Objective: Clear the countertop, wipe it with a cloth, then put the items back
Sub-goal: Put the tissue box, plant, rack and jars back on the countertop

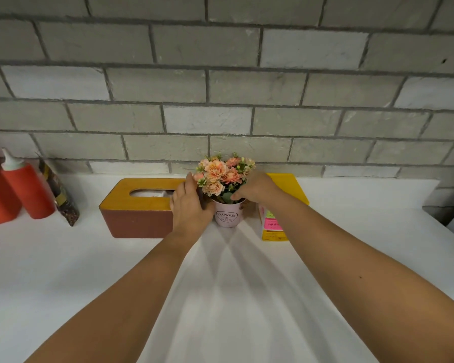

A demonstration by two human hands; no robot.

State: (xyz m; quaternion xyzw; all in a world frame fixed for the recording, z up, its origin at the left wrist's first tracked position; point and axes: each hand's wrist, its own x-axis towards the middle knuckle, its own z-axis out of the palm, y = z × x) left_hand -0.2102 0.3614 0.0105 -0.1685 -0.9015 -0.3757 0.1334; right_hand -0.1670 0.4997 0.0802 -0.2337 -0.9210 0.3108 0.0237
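Flowerpot, small pink tin bucket of peach blooms, close to back edge of countertop, between tissue box and yellow box. Likely light and stiff yet top-heavy, petals soft and easily crushed; best taken low on the tin wall, never by the stems. Left hand cupped against left side, thumb round the front under the rim. Right hand curled over right rim, thumb on the leaves. Probably both clasping, though far fingers hidden.
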